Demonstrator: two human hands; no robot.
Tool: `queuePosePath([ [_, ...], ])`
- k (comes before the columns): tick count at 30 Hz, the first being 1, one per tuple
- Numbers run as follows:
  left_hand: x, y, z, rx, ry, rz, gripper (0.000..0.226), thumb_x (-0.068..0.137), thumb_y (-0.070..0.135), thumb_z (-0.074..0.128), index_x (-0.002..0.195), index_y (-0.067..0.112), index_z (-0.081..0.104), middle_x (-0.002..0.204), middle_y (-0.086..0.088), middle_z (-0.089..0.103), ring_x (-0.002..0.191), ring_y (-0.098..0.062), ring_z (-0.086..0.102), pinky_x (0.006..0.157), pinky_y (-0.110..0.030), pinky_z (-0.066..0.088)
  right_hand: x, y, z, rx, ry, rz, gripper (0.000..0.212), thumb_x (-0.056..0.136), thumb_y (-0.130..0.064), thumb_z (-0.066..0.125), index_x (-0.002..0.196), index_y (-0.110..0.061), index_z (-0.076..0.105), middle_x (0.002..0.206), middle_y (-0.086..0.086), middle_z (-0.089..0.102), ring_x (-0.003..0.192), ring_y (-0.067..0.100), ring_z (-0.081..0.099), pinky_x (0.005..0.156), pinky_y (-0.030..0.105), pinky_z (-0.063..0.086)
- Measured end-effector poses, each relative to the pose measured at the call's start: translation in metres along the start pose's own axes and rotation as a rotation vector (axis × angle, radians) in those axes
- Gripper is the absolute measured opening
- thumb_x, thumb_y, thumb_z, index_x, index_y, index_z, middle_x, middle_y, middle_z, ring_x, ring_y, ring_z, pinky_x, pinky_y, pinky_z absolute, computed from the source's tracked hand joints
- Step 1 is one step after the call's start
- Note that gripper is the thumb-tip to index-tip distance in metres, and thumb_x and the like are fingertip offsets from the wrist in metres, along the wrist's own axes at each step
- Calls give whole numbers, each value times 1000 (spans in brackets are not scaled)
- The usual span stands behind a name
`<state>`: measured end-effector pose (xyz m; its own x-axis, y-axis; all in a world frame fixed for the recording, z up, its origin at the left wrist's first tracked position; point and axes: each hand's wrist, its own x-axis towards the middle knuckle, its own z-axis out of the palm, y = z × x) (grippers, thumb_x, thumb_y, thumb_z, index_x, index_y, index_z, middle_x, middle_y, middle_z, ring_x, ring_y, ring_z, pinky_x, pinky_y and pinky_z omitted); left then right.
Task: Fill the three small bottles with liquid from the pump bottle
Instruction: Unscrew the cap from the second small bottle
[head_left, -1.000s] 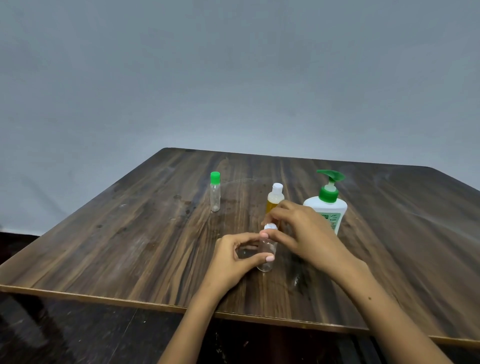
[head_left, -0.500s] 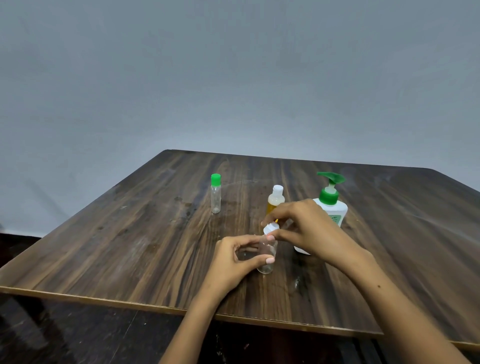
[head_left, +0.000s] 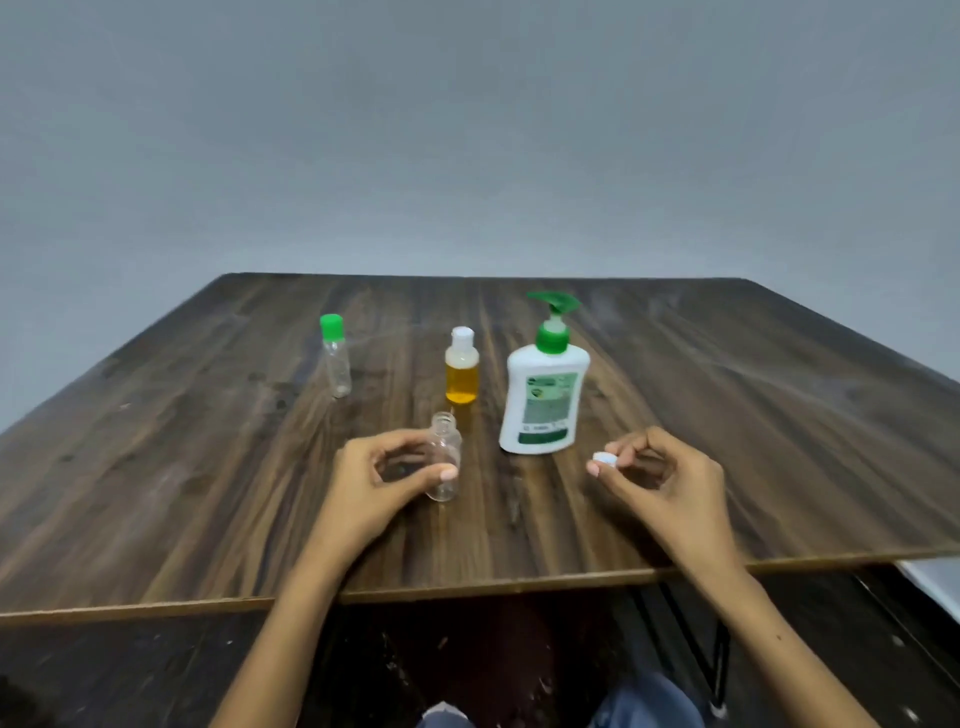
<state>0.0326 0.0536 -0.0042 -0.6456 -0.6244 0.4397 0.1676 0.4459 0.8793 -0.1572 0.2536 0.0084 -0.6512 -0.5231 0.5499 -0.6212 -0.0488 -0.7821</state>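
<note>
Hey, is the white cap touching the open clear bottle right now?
Apart. The head view shows the white cap pinched in the right hand, with bare table between it and the open clear bottle held by the left hand.

The table (head_left: 727, 441) is dark wood-grain board with a dull sheen and scuffed, streaky patches. The pump bottle (head_left: 545, 400) is glossy white plastic with a green plastic pump; the open small bottle (head_left: 444, 457) is clear, smooth plastic.
</note>
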Motion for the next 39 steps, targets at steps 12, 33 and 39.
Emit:
queuePosePath([
  [12,-2,2,-4,0,-13,-28,38,69,15,80,105,6,73,93,-3,77,92,-17,73,84,-23,56,-6,24,-8,-283,-61,-42,36,59,-32,88,77,-24,58,81,-13,67,79,7,64,71,44,52],
  [33,78,37,15,-33,2,89,36,71,17,83,103,28,71,95,0,76,88,-14,73,79,-21,56,102,-51,19,-251,65,-470,28,87,-20,70,114,-13,68,124,-6,62,116,6,56,97,31,48],
  [39,108,31,19,-39,-12,116,45,62,34,89,101,20,74,91,3,77,87,-15,73,79,-26,59,113,-53,39,-269,-30,-498,37,96,-28,49,129,-15,59,135,-5,54,126,5,47,104,32,42],
])
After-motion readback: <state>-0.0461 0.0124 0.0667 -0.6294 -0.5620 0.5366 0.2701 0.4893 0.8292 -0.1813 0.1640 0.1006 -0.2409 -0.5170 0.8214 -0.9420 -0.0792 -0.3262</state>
